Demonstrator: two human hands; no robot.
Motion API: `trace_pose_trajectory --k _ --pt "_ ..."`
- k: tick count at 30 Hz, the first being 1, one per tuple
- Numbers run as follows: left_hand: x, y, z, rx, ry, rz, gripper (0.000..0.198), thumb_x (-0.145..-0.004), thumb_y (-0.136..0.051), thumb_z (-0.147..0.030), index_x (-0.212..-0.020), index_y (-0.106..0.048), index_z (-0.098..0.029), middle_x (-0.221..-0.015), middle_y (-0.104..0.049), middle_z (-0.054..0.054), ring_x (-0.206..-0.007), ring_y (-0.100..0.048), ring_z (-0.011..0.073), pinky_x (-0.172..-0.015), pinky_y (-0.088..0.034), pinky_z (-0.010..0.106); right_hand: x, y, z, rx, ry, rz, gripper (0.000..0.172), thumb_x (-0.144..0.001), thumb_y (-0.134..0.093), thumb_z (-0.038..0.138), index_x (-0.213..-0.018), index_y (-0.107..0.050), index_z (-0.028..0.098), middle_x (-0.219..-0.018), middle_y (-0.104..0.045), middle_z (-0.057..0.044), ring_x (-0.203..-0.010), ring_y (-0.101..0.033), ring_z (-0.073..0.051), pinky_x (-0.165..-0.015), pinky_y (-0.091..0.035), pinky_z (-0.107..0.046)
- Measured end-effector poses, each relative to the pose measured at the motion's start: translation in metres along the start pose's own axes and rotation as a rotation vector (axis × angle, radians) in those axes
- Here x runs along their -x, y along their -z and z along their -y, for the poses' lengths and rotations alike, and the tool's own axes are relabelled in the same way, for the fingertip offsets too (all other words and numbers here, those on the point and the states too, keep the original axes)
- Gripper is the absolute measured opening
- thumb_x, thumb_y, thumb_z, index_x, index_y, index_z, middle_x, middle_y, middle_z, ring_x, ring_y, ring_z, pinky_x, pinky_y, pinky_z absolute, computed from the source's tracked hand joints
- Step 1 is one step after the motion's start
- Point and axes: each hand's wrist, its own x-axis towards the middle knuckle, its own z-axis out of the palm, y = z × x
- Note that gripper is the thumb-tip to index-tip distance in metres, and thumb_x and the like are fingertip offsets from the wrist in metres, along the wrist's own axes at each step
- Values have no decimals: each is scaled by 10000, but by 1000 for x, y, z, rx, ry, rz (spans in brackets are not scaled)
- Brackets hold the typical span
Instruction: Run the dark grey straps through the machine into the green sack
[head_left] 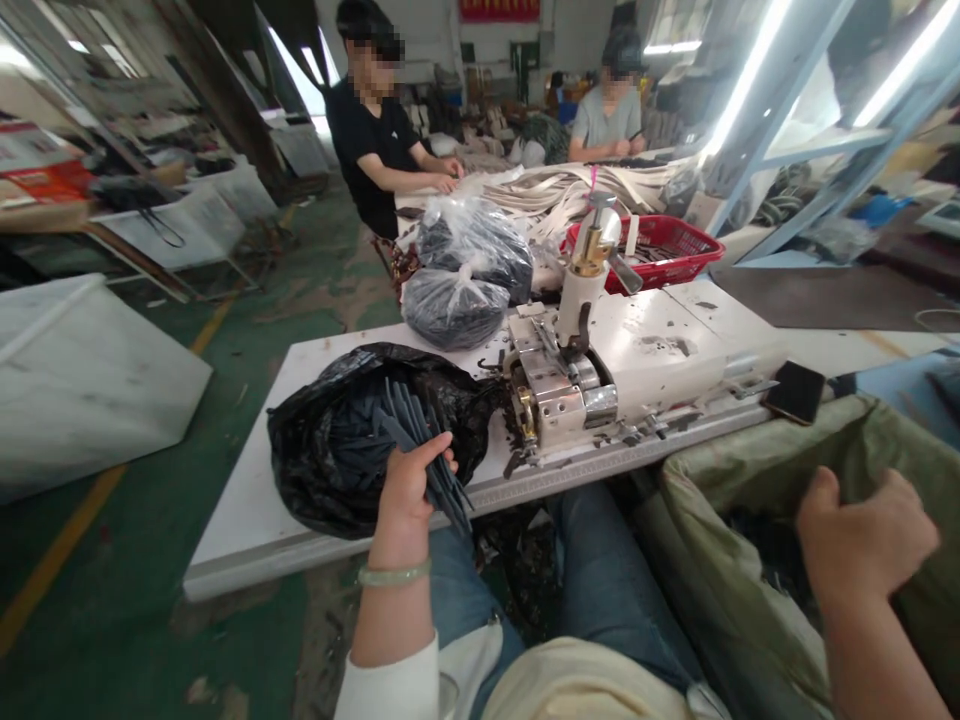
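Note:
My left hand (411, 478) is closed around a bundle of dark blue-grey strips (431, 445), at the front edge of a white worktable. Behind that hand, an opened black plastic bag (322, 395) holds more strips of this kind (352, 425). My right hand (862, 535) is above a green cloth-lined bin (720, 445) at the right, with dark pieces (765, 540) lying inside. Blur covers this hand and its fingertips are turned away, so its grip is unclear. Between the hands, farther back, stands a machine with metal rollers (577, 385).
Tied clear bags (457, 305) of dark material sit behind the black bag. Beyond the machine are a red basket (675, 255) and pale strips (555, 190). A phone (796, 392) lies near the table's right edge. Two people work opposite. A white bin (90, 380) stands left.

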Motion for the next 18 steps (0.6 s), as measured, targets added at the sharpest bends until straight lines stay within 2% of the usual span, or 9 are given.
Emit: trace_pose_trajectory --k 2,3,5,8,10,12,14,16,18 --pt "1 -5 2 -14 -7 18 332 -479 -822 -241 -640 -550 -139 -442 -570 -16 -364 -520 119 -347 -420 213 11 -2 27 -63 54 8 429 -808 -558 335 -1165 -621 106 -1012 -649 -261 -948 -612 -375 -787 -422 -503" --pt "2 -7 3 -21 -12 28 333 -483 -822 -246 -643 -551 -140 -440 -570 -15 -363 -520 121 -347 -418 215 21 -4 53 -158 87 104 342 -836 -534 333 -1096 -655 146 -931 -681 -200 -847 -640 -320 -750 -452 -458" --pt "5 -12 5 -33 -22 51 335 -486 -824 -248 -655 -554 -143 -433 -568 -17 -361 -519 123 -355 -424 219 45 -12 121 -486 181 439 277 -850 -546 358 -1026 -665 180 -840 -698 -111 -695 -639 -231 -670 -486 -376" --pt "11 -16 7 -55 -33 88 325 -486 -825 -240 -652 -565 -137 -427 -569 -12 -360 -514 121 -369 -431 225 86 -30 227 -936 273 1014 299 -857 -549 349 -1092 -636 186 -893 -691 -75 -662 -630 -165 -606 -493 -286" --pt "15 -16 6 -60 -38 120 314 -488 -822 -235 -662 -586 -124 -429 -567 -8 -365 -511 120 -373 -429 225 111 -44 280 -1075 240 1187 265 -827 -588 351 -1011 -669 179 -808 -682 -47 -626 -615 -148 -565 -477 -256" --pt "18 -14 5 -57 -40 142 314 -492 -818 -226 -695 -605 -115 -429 -563 -12 -368 -509 116 -373 -425 220 130 -55 313 -1172 78 1333 225 -786 -627 373 -835 -698 165 -658 -643 -15 -530 -573 -133 -495 -447 -246" --pt "19 -8 3 -51 -35 145 325 -495 -818 -210 -728 -614 -111 -437 -565 -16 -374 -512 111 -380 -432 216 143 -61 327 -1272 -187 1469 241 -723 -686 395 -694 -690 156 -541 -587 11 -435 -504 -111 -427 -408 -241" --pt "19 -1 0 -37 -24 135 346 -504 -819 -204 -766 -612 -114 -464 -580 -18 -393 -524 109 -402 -460 221 149 -63 331 -1397 -467 1547 244 -657 -747 384 -683 -700 146 -534 -592 12 -423 -477 -92 -409 -400 -226" --pt "17 6 -2 -12 -16 121 380 -515 -816 -209 -815 -599 -127 -529 -621 -10 -425 -547 109 -418 -481 225 150 -63 329 -1515 -679 1569 239 -630 -778 337 -748 -722 138 -581 -622 3 -463 -490 -74 -429 -421 -190"
